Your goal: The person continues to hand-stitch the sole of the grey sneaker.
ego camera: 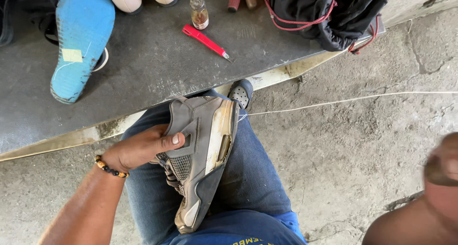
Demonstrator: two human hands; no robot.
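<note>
While the grey shoe [202, 154] lies on its side across your lap, sole edge up, your left hand [143, 147] clamps its upper, thumb pressed on the side panel. A white thread [343, 100] runs taut from the sole seam out to the right. Step in hand looks like sole stitching, thread drawn through. Right hand [441, 166] is blurred at frame edge; probably gripping the thread, can't tell. Next: seat the stitch firmly. Red awl [206, 41] lies on the bench [152, 68] ahead.

Pale yellow square label [72, 55] on upturned blue sole [81, 40], table's left.
</note>
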